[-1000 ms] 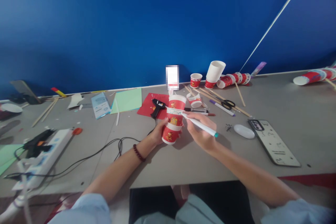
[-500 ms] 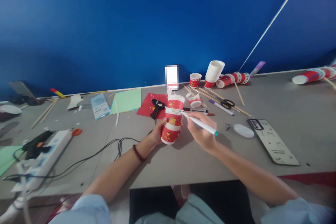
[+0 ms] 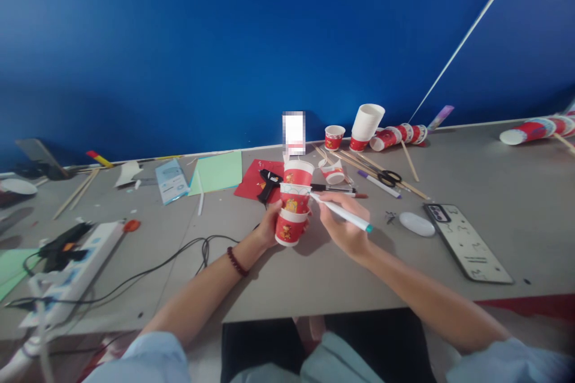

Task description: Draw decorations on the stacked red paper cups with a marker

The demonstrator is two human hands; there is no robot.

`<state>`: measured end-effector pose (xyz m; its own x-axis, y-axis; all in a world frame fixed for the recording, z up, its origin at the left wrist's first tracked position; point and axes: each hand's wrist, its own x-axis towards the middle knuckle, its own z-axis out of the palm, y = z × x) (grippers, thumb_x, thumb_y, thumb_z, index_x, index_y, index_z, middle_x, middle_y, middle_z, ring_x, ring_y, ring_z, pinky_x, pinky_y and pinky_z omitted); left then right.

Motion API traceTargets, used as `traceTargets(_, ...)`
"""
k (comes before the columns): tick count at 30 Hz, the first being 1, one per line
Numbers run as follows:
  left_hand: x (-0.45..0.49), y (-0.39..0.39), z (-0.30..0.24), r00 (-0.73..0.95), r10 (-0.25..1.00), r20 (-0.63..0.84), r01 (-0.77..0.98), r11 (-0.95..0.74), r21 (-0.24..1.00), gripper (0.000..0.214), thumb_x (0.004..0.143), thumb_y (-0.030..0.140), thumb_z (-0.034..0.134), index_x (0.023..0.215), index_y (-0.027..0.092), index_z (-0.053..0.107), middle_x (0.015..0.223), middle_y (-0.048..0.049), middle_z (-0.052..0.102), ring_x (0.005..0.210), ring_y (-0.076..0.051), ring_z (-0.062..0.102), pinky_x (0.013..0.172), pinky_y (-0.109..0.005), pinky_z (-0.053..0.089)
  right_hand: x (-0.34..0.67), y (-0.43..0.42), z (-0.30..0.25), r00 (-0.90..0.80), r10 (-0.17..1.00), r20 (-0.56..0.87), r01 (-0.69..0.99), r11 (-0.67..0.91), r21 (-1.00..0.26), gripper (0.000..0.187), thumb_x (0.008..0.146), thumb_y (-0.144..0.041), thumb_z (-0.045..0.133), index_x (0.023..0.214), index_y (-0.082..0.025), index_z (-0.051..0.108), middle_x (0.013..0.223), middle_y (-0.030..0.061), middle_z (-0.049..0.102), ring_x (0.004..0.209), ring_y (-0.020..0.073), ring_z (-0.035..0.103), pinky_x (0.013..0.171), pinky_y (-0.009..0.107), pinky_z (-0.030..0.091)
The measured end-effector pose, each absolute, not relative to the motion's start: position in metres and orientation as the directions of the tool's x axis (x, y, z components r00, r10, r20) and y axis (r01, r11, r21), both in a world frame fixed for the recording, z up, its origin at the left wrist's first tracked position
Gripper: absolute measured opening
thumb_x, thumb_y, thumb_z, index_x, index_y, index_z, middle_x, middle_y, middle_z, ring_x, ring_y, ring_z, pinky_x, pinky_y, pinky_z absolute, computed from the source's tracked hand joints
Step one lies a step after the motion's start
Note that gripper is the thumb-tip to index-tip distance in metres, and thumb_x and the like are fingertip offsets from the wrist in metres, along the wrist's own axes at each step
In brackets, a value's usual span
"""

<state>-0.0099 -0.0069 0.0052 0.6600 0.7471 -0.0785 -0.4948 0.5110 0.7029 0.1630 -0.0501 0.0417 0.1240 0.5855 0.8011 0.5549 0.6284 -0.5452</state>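
Note:
A stack of red and white paper cups (image 3: 293,203) stands tilted over the grey table (image 3: 314,275), and my left hand (image 3: 270,224) is closed round its lower part. My right hand (image 3: 344,224) grips a white marker with a teal end (image 3: 342,213). The marker's tip rests against the white band on the stack's right side. A black glue gun (image 3: 268,182) lies on a red paper sheet (image 3: 251,182) just behind the cups.
Behind lie more red cups (image 3: 335,137), a white cup (image 3: 367,121), scissors (image 3: 389,178), wooden sticks and pens. A phone (image 3: 467,242) and a white oval object (image 3: 417,223) lie right. A power strip (image 3: 76,263) with cables sits left, near green paper (image 3: 218,170).
The cup stack has turned slightly in my left hand and shifted a little left. The marker stays against its white band.

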Motion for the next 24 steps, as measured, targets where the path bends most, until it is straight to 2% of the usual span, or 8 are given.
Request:
traceTargets(7, -0.0097, -0.0064, 0.0033, 0.658, 0.750, -0.071, -0.499, 0.505, 0.704, 0.064, 0.064, 0.063, 0.071, 0.096, 0.008, 0.068, 0.084, -0.0108, 0.071, 0.065, -0.020, 0.068, 0.058, -0.028, 0.053, 0.1613, -0.0507, 0.0423, 0.110, 0.568, 0.815, 0.556, 0.645, -0.524, 0.010, 0.082, -0.016, 0.061, 0.086, -0.024, 0.064, 0.082, 0.0027, 0.077, 0.070, 0.0179, 0.074, 0.064, 0.028, 0.060)
traceTargets(15, -0.0091, -0.0069, 0.0059, 0.645, 0.761, -0.075, -0.496, 0.491, 0.716, 0.062, 0.066, 0.061, 0.070, 0.096, 0.007, 0.066, 0.081, -0.0124, 0.071, 0.064, -0.021, 0.067, 0.057, -0.029, 0.051, 0.1615, -0.0518, 0.0403, 0.103, 0.578, 0.809, 0.566, 0.635, -0.526, 0.009, 0.083, -0.018, 0.061, 0.087, -0.024, 0.065, 0.080, 0.0023, 0.076, 0.070, 0.0181, 0.073, 0.066, 0.029, 0.060)
traceTargets(21, -0.0090, -0.0065, 0.0023, 0.652, 0.755, -0.074, -0.462, 0.472, 0.751, 0.062, 0.068, 0.061, 0.069, 0.100, 0.008, 0.067, 0.087, -0.0138, 0.072, 0.071, -0.022, 0.068, 0.060, -0.031, 0.052, 0.1602, -0.0527, 0.0427, 0.109, 0.554, 0.825, 0.554, 0.655, -0.513, 0.012, 0.084, -0.015, 0.061, 0.091, -0.025, 0.064, 0.089, 0.0036, 0.078, 0.078, 0.0191, 0.075, 0.071, 0.030, 0.062)
traceTargets(24, -0.0098, -0.0058, -0.0020, 0.664, 0.741, -0.100, -0.424, 0.482, 0.767, 0.063, 0.069, 0.064, 0.069, 0.097, 0.008, 0.069, 0.081, -0.0136, 0.072, 0.067, -0.022, 0.067, 0.061, -0.030, 0.052, 0.1595, -0.0518, 0.0419, 0.102, 0.547, 0.831, 0.543, 0.669, -0.507, 0.013, 0.084, -0.014, 0.061, 0.092, -0.024, 0.064, 0.092, 0.0054, 0.078, 0.081, 0.0193, 0.075, 0.074, 0.030, 0.062)
